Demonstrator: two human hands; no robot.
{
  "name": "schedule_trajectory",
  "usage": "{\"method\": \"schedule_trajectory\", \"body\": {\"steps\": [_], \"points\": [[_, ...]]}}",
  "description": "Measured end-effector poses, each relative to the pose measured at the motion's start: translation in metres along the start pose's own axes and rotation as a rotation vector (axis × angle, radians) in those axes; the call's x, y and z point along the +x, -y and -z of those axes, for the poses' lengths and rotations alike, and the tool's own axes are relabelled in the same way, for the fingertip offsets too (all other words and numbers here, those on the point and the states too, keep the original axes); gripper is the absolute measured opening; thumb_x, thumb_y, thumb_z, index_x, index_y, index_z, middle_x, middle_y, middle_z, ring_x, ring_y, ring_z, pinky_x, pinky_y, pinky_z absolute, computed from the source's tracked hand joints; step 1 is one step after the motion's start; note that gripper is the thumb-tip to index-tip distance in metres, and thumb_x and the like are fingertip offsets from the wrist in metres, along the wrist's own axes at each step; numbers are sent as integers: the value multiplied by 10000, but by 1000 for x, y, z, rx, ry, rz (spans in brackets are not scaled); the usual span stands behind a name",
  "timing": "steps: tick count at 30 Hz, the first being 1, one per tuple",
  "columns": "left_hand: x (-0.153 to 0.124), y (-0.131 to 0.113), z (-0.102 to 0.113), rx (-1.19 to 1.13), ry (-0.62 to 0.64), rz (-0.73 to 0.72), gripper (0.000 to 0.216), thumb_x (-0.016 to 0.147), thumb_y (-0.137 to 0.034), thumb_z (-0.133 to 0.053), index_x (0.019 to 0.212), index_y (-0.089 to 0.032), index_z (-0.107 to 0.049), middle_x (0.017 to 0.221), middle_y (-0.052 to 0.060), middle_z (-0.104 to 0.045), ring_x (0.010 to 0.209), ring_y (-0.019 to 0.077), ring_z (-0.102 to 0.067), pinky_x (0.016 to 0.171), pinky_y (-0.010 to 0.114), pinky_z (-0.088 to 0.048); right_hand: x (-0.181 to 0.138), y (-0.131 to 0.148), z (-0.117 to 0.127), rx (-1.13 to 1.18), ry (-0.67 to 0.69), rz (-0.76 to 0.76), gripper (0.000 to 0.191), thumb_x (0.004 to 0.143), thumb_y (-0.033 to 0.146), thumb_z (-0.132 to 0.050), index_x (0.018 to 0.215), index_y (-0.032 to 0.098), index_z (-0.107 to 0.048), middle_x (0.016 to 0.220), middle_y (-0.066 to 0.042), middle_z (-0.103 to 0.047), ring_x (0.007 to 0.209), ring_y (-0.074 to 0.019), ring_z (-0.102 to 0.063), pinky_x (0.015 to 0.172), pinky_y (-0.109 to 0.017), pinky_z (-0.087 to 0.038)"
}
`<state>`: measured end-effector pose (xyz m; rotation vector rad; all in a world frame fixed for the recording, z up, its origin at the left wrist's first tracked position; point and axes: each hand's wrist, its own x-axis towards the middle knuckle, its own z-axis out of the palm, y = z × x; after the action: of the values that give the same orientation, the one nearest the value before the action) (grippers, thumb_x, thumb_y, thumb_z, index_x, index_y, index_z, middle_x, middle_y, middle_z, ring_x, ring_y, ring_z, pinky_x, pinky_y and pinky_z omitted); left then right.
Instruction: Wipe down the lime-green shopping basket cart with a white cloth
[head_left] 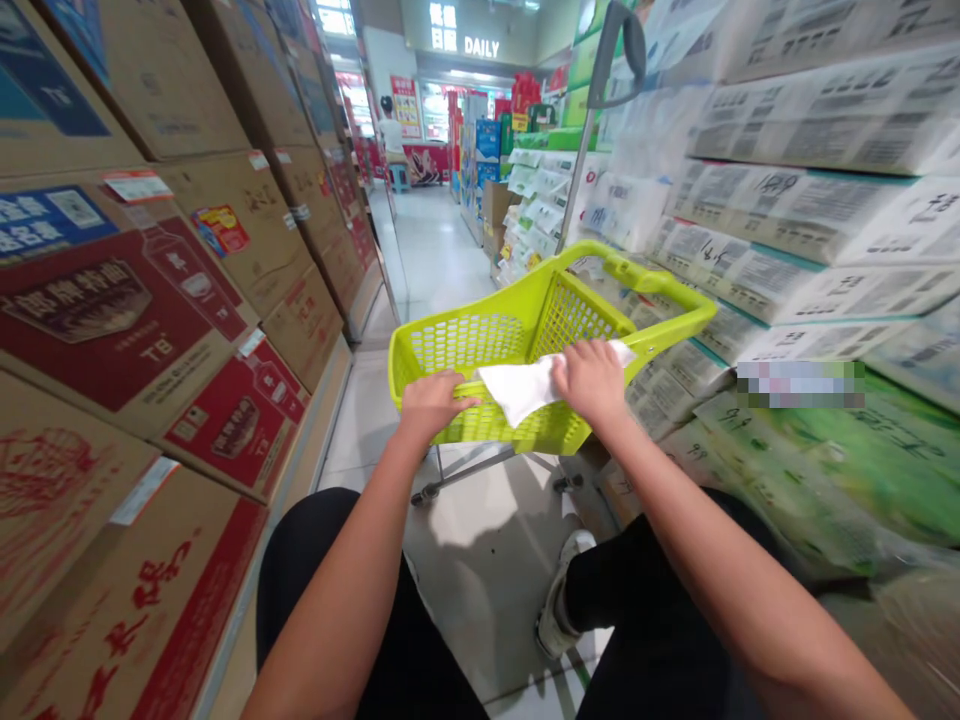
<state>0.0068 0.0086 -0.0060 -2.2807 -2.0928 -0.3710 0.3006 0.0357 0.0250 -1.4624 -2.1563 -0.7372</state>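
A lime-green plastic shopping basket (465, 345) on a wheeled frame stands in the aisle in front of me. My left hand (431, 400) grips its near rim with fingers curled over the edge. My right hand (592, 380) presses a white cloth (517, 388) onto the same rim, fingers closed on the cloth. The basket's grey pull handle (619, 50) rises up at the far side. My knees in black trousers and one white shoe (559, 600) show below, low to the floor.
Stacked cardboard cartons (150, 300) wall the left side. Packs of tissue in plastic wrap (810, 230) fill the right side. The tiled aisle (431, 250) runs ahead to more displays, and a person (390, 130) stands far off.
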Motion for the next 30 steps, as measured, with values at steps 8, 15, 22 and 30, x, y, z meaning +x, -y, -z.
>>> {"method": "schedule_trajectory", "body": {"steps": [8, 15, 22, 30], "points": [[-14, -23, -6, 14, -60, -35, 414, 998, -576, -561, 1193, -245, -716, 1248, 80, -757, 1102, 298, -706, 768, 378, -467, -8, 24, -4, 60, -58, -122, 325, 1046, 319, -405, 1001, 187, -698, 1076, -158, -660, 1189, -352, -504, 1138, -530, -327], [-23, -41, -7, -21, -40, -47, 298, 996, -311, -495, 1165, -216, -722, 1181, 126, -755, 1050, 315, -718, 794, 406, -475, -22, 113, -5, 300, 63, -18, 306, 1055, 301, -405, 1085, 215, -697, 1095, -146, -661, 1179, -339, -497, 1165, -515, -310], [-4, -3, 4, -32, 17, 22, 429, 945, -621, -621, 1140, -261, -750, 1233, 89, -766, 1114, 322, -708, 813, 391, -511, 4, -12, 4, 59, 14, -53, 396, 1042, 367, -377, 982, 186, -723, 1006, -160, -646, 1067, -346, -501, 1047, -519, -380], [-15, -6, 4, -137, -45, 25, 523, 893, -579, -707, 1311, -266, -677, 1280, 55, -764, 1187, 320, -701, 939, 399, -515, 9, 2, 1, 13, -29, -112, 415, 987, 422, -498, 1005, 127, -789, 1082, -190, -700, 1160, -376, -544, 1182, -608, -309]]}}
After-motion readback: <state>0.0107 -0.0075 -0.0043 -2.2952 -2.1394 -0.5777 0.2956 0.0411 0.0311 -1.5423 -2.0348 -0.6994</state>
